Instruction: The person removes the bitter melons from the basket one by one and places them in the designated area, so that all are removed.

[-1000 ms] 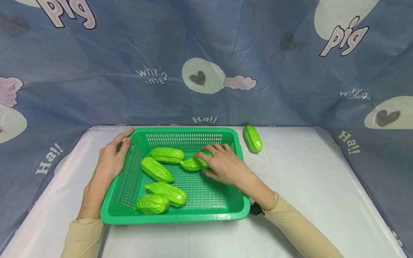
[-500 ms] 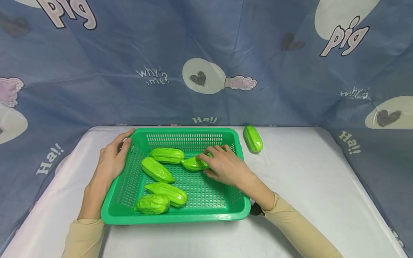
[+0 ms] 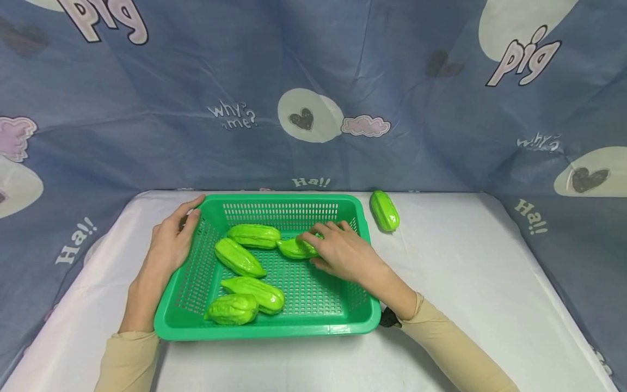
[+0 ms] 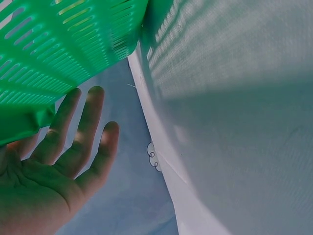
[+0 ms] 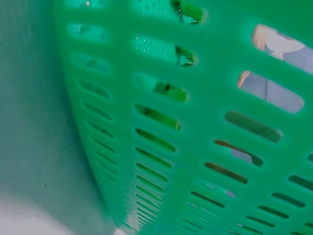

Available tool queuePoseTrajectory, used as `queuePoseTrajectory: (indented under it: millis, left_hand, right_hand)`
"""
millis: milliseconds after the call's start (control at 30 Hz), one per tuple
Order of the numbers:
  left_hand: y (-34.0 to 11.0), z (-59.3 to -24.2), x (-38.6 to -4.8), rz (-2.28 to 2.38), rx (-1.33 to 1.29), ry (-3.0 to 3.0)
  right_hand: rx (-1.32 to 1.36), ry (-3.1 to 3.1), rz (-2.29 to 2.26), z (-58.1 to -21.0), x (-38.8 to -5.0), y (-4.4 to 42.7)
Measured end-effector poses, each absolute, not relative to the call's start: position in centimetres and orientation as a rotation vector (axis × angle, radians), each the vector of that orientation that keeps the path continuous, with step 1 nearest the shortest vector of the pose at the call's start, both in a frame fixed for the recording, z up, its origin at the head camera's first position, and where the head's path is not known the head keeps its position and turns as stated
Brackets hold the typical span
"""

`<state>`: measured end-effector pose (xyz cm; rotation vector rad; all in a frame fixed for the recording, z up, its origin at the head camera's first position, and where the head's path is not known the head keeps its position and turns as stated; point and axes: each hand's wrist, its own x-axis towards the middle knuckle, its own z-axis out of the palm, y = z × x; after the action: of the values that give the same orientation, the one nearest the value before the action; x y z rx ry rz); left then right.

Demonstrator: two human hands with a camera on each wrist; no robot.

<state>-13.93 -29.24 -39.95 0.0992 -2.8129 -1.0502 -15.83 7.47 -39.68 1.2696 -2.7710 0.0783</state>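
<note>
My right hand point(image 3: 340, 247) reaches over the right side of a green plastic basket point(image 3: 274, 329) and grips a glossy green ribbed fruit point(image 3: 294, 248) with a pointed end. Its fingers cover the fruit's right part. Several similar ribbed fruits lie on the basket floor: one fruit point(image 3: 253, 236) at the back, another fruit point(image 3: 239, 257) at the left, and two at the front left. My left hand point(image 3: 168, 242) rests against the basket's left rim; in the left wrist view its fingers point(image 4: 93, 112) look fairly straight beside the slotted wall. The basket wall mostly hides the right hand in the right wrist view.
One more green ribbed fruit point(image 3: 384, 211) lies outside the basket at the back right. A white cloth point(image 3: 455, 261) covers the table. Behind it hangs a blue printed curtain point(image 3: 416, 152).
The gripped fruit has shifted very slightly to the right within the basket. My left hand, the basket and the other fruits stay essentially where they were.
</note>
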Motion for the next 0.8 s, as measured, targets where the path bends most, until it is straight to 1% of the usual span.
queuePoseTrajectory:
  millis: [800]
  left_hand:
    - [-29.33, -39.85, -13.87, -1.059, 0.09, -2.819]
  right_hand:
    - [1.243, -2.859, 0.002, -39.62, -15.73, 7.33]
